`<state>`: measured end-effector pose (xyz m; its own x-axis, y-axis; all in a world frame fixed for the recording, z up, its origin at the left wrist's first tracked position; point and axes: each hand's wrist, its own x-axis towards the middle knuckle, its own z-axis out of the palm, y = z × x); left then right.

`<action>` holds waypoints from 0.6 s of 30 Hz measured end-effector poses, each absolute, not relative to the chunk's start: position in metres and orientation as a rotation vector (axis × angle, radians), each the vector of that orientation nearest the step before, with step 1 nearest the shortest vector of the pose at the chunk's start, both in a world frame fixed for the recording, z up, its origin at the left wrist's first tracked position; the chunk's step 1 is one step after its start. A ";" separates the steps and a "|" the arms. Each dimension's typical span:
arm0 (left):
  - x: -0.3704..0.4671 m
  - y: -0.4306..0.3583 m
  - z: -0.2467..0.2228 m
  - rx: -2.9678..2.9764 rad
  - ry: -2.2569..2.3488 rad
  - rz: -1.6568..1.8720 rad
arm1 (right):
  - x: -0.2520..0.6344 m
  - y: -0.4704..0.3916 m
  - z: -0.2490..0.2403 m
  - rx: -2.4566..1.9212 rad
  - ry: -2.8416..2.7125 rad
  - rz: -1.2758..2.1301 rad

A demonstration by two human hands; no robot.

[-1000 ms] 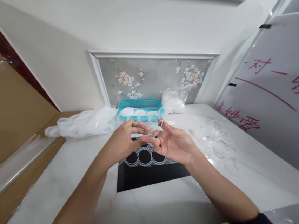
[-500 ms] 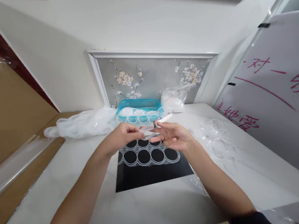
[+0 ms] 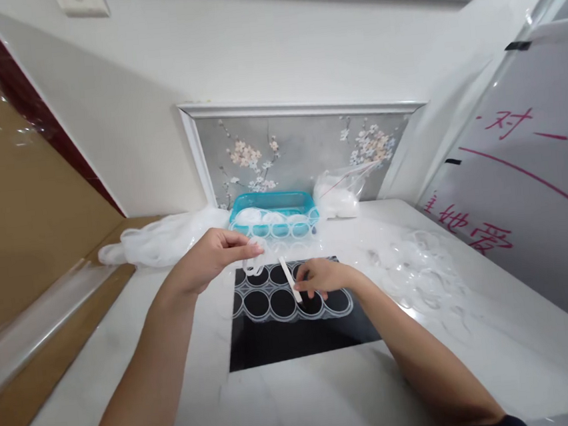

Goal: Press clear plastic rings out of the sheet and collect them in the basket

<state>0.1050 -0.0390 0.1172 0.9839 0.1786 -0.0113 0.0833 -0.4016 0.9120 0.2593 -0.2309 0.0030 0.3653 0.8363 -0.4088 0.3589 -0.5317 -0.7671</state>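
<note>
My left hand (image 3: 218,254) pinches some thin, translucent white plastic rings (image 3: 253,264) between thumb and fingertips, above the far left part of the black mat. My right hand (image 3: 324,277) is lower, over the mat, with its thumb and fingertips at the lower end of a slim white stick (image 3: 289,278). The stick slants across a clear plastic sheet with rows of round openings (image 3: 283,305). That sheet lies on the black mat (image 3: 296,342); my right hand covers part of it.
At the back stands a blue plastic container (image 3: 273,200) with white round pieces and a clear ring sheet at its front. A zip bag of white material (image 3: 338,202) is beside it. Bagged white rings (image 3: 166,241) lie left; loose clear plastic rings (image 3: 414,264) spread right.
My hands have moved apart. The right hand has come down toward the mat with the white stick, while the left hand has drawn left, keeping the plastic rings.
</note>
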 end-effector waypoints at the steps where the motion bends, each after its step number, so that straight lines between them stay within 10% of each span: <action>1: 0.104 -0.041 0.117 1.981 0.163 0.102 | 0.253 -0.232 0.011 -1.970 -1.010 0.976; 18: 0.084 -0.082 0.127 2.108 -0.002 -0.225 | 0.190 -0.248 0.066 -1.197 -0.748 0.775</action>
<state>0.0835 -0.0817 0.1266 0.9828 -0.0920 -0.1600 0.0892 -0.5222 0.8481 0.1905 -0.2483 0.0660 0.5350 0.8398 0.0927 -0.1215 0.1851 -0.9752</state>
